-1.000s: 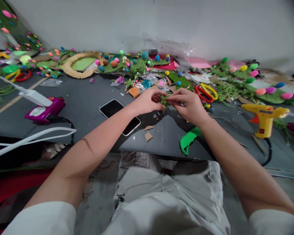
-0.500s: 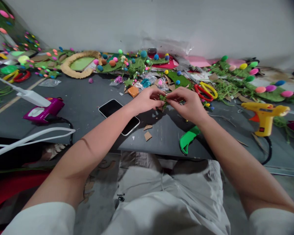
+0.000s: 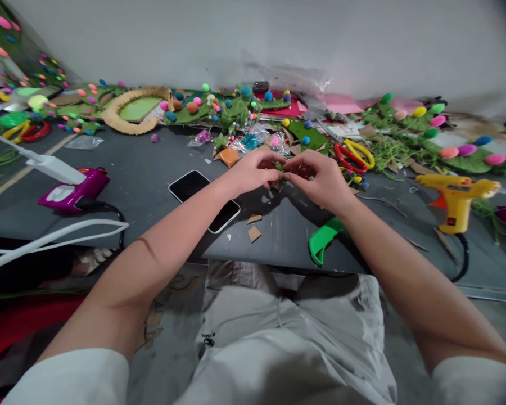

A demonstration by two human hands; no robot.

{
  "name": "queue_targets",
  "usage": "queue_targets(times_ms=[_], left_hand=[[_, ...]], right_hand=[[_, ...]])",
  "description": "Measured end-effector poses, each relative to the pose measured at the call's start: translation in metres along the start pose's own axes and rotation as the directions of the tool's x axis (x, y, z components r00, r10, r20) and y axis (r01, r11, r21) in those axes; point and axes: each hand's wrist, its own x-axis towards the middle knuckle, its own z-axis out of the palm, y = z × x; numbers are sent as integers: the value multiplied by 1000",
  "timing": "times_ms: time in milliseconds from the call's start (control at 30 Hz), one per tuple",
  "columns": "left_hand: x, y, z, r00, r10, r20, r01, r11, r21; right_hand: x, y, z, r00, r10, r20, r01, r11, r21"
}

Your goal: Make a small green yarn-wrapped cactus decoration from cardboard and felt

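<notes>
My left hand [image 3: 256, 170] and my right hand [image 3: 315, 175] meet above the grey table, fingertips together. Between them is a small green leafy craft piece [image 3: 280, 167], mostly hidden by the fingers; its exact kind I cannot make out. Both hands are closed on it in a pinch. Under my left forearm lies a phone [image 3: 193, 184] with a dark screen. A green-handled cutter [image 3: 324, 241] rests below my right wrist. Two small cardboard scraps [image 3: 254, 233] lie in front of my hands.
Scissors with red and yellow handles [image 3: 358, 154] lie right of my hands. Farther right is a yellow glue gun [image 3: 455, 197]. A purple power strip [image 3: 73, 191] with a white plug sits at left. Behind are a fuzzy tan ring [image 3: 118, 115] and green leaves with coloured pompoms [image 3: 236, 112].
My right fingers have shifted slightly left and closed in more over the green piece, so less of it shows. My left hand has hardly moved.
</notes>
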Motion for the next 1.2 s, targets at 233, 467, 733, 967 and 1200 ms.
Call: queue_targets(times_ms=[233,467,733,967,1200], left_hand=[[2,-4,0,999,30,-19,-29,998,48],[1,-3,0,999,37,-19,-36,998,59],[1,-4,-1,998,69,12,-70,995,71],[2,-2,-1,999,17,-50,-13,997,74],[1,1,-2,997,7,-81,-1,997,82]], right_hand=[[1,3,2,999,32,4,-32,998,50],[1,5,2,1000,20,-2,-20,998,62],[0,5,2,998,-63,-22,63,998,21],[0,7,-3,996,-88,25,89,996,-26],[0,6,-7,1000,-8,-17,8,1000,-14]])
